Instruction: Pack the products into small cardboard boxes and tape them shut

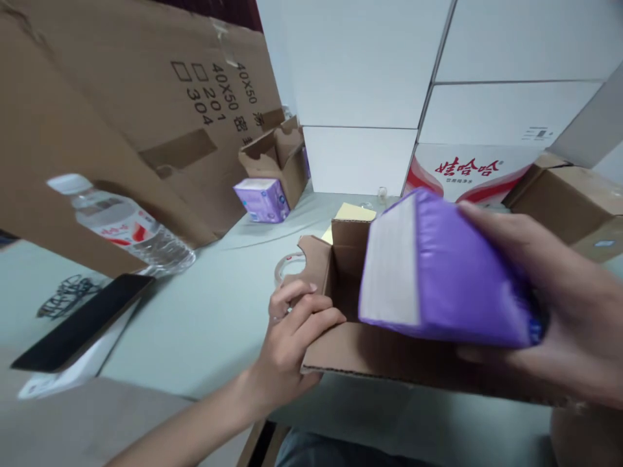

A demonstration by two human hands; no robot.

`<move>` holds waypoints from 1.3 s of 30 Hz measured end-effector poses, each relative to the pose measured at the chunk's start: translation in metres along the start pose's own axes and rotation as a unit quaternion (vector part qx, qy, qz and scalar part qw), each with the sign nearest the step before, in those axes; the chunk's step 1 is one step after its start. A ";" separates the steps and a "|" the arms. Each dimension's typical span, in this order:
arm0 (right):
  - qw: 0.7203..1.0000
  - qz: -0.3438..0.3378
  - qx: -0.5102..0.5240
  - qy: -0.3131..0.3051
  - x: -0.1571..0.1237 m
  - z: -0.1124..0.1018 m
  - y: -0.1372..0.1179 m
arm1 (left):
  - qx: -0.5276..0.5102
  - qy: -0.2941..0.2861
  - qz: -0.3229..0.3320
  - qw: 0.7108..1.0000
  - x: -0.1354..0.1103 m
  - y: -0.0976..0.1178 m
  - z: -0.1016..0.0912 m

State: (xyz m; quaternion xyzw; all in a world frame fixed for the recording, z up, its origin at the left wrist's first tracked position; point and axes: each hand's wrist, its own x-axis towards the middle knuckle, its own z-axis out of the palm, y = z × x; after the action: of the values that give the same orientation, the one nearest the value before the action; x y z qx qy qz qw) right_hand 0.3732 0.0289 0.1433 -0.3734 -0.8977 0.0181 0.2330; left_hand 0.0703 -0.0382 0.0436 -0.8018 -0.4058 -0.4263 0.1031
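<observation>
An open cardboard box (360, 353) stands at the table's near side, tilted slightly in view. At its left end my left hand (292, 337) grips the rim, fingers over the top and thumb below. Above the opening my right hand (579, 311) holds a purple plastic-wrapped pack of tissues (462, 272), with its white end facing left. The thumb lies on top of the pack and the fingers are underneath, partly hidden. Most of the box's inside is covered by the pack. Just behind my left hand lies a roll of clear tape (280, 267).
A large cardboard panel (131, 78) and a water bottle (126, 224) stand left, near a flat black object (82, 321). Behind are another open carton (294, 178), a smaller purple pack (260, 200), yellow paper (355, 211) and stacked white boxes (360, 155). Another brown carton (549, 194) stands right.
</observation>
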 end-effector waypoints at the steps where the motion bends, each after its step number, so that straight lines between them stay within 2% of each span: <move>1: 1.000 -0.015 0.002 -0.006 0.001 0.001 -0.003 | 0.015 0.007 -0.002 1.000 -0.002 0.000 0.000; 4: 0.999 -0.028 0.020 -0.030 0.002 -0.005 -0.003 | 0.043 0.064 -0.012 0.997 -0.006 0.000 0.002; 6: 0.999 0.025 0.032 0.001 0.001 -0.013 0.006 | 0.025 0.100 -0.037 0.994 -0.007 0.003 0.004; 8: 0.994 0.086 0.029 0.060 0.003 -0.021 0.023 | -0.015 0.109 -0.063 0.992 -0.005 0.008 0.005; 9: 0.991 0.113 0.031 0.068 0.004 -0.024 0.033 | -0.038 0.105 -0.071 0.991 -0.004 0.010 0.005; 10: 0.988 0.139 0.043 0.052 0.006 -0.025 0.045 | -0.062 0.098 -0.075 0.990 -0.004 0.012 0.004; 12: 0.976 0.184 0.105 -0.051 0.010 -0.025 0.071 | -0.121 0.080 -0.072 0.987 -0.003 0.015 0.005; 14: 0.945 0.206 0.191 -0.165 0.013 -0.019 0.096 | -0.181 0.060 -0.066 0.979 -0.005 0.014 0.008; 15: 0.933 0.200 0.235 -0.186 0.013 -0.016 0.108 | -0.208 0.052 -0.062 0.975 -0.005 0.013 0.010; 16: 0.924 0.188 0.281 -0.180 0.013 -0.013 0.118 | -0.229 0.046 -0.060 0.971 -0.006 0.012 0.012; 19: 0.898 0.162 0.396 -0.103 0.008 -0.005 0.138 | -0.253 0.034 -0.056 0.965 -0.006 0.010 0.017; 20: 0.895 0.157 0.405 -0.100 0.008 -0.003 0.140 | -0.253 0.031 -0.052 0.966 -0.005 0.010 0.018; 22: 0.907 0.151 0.366 -0.143 0.010 -0.001 0.138 | -0.250 0.025 -0.049 0.967 -0.003 0.010 0.018; 24: 0.917 0.147 0.312 -0.200 0.017 0.002 0.125 | -0.247 0.023 -0.055 0.967 -0.001 0.010 0.016; 26: 0.915 0.150 0.288 -0.240 0.027 0.006 0.108 | -0.254 0.024 -0.069 0.964 0.002 0.010 0.015; 29: 0.927 0.130 0.259 -0.238 0.038 0.012 0.089 | -0.277 0.029 -0.087 0.956 0.009 0.007 0.013; 32: 0.940 0.066 0.249 -0.226 0.039 0.013 0.090 | -0.243 0.047 -0.101 0.964 0.021 0.004 0.015; 36: 0.916 -0.018 0.318 -0.245 0.033 0.005 0.106 | -0.158 0.119 -0.148 0.969 0.034 0.000 0.024; 38: 0.907 -0.020 0.338 -0.252 0.030 0.000 0.108 | -0.128 0.140 -0.187 0.964 0.035 -0.001 0.029; 39: 0.907 -0.010 0.331 -0.259 0.030 -0.002 0.107 | -0.113 0.128 -0.205 0.964 0.035 -0.001 0.030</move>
State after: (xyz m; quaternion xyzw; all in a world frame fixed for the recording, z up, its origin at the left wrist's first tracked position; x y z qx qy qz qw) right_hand 0.4263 0.1260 0.1349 -0.2475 -0.8727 0.4081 0.1033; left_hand 0.0984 -0.0026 0.0514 -0.6466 -0.4943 -0.5804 -0.0274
